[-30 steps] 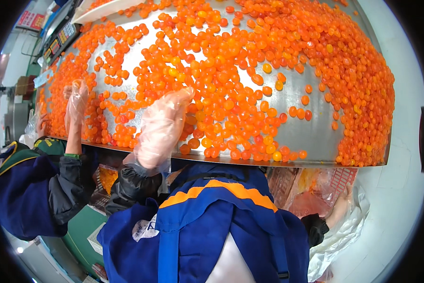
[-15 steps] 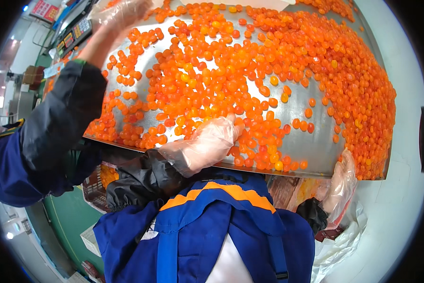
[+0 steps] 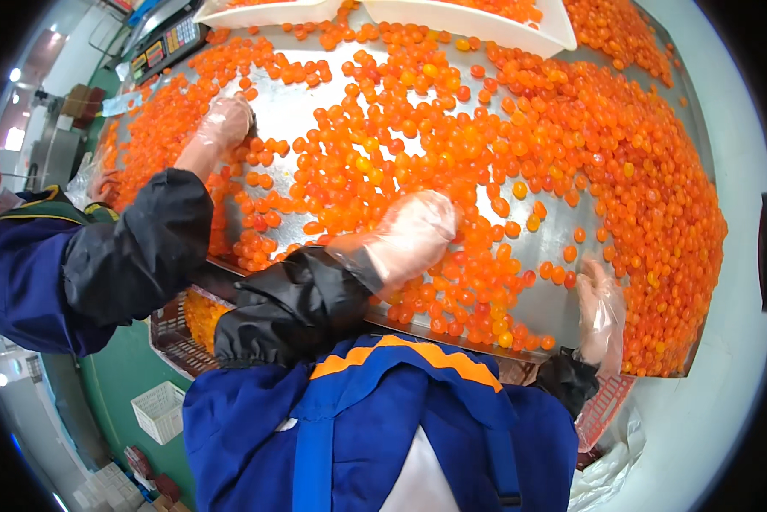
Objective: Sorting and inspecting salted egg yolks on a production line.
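Note:
Glossy orange balls that look like egg yolks (image 3: pixel 383 141) lie scattered over a broad metal tray (image 3: pixel 541 247), some yellower or redder. My left hand (image 3: pixel 413 232), in a clear plastic glove and black sleeve cover, is over the loose yolks near the tray's front middle. Its fingers curl down and out of sight; whatever they hold is hidden. My right hand (image 3: pixel 599 311), gloved too, reaches over the front edge at the right. Its fingers stretch out on bare metal beside a few loose yolks, holding nothing visible.
A thick heap of yolks (image 3: pixel 656 230) fills the tray's right side. White trays (image 3: pixel 562 30) stand at the back, a black scale (image 3: pixel 170 43) at the back left. A co-worker's gloved hand (image 3: pixel 228 124) works at the left. Below are crates (image 3: pixel 174 341) and a white basket (image 3: pixel 157 411).
My right hand has moved from the front edge farther onto the tray. My left hand has curled and shifted slightly right. The co-worker's hand has come down from the back. The view has shifted.

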A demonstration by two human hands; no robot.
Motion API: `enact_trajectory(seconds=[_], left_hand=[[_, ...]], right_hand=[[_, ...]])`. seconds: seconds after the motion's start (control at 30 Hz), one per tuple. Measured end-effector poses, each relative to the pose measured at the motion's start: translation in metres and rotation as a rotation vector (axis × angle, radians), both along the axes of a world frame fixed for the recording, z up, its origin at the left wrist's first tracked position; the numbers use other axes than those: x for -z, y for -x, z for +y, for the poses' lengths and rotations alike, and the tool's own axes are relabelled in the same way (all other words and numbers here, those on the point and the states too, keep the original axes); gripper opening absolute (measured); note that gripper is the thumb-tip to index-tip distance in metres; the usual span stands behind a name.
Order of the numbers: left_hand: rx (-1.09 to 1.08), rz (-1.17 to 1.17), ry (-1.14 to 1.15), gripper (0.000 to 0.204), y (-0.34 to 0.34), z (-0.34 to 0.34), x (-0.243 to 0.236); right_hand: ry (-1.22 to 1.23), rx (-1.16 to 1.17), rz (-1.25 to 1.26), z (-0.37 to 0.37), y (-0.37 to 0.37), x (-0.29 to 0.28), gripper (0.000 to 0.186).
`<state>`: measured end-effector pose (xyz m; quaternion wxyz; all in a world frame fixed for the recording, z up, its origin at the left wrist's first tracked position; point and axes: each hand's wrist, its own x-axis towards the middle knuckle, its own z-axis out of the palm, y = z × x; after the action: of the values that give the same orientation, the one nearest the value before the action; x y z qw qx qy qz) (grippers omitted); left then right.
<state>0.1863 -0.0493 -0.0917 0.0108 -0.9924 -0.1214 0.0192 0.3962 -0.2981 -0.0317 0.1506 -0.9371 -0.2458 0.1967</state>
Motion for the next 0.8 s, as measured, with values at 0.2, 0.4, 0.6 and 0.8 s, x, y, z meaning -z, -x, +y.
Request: enact_trajectory(seconds=[0.2, 0.4, 0.6, 0.8], left_hand=[[-0.065, -0.061, 0.455, 0.017, -0.003, 0.012, -0.006], [-0.352, -0.21, 1.115, 0.028, 0.015, 0.014, -0.059], [-0.577, -0.496, 1.905, 0.042, 0.039, 0.018, -0.071], [-0.588, -0.58, 2.011, 0.041, 0.053, 0.009, -0.097]], right_hand=[[0.025, -0.311, -0.05, 0.03, 0.009, 0.053, 0.039], [-0.198, -0.336, 0.466, 0.079, 0.058, 0.025, 0.04], [-0.499, -0.595, 0.347, 0.1, 0.082, -0.019, 0.04], [-0.84, -0.465, 0.368, 0.108, 0.092, -0.036, 0.024]])
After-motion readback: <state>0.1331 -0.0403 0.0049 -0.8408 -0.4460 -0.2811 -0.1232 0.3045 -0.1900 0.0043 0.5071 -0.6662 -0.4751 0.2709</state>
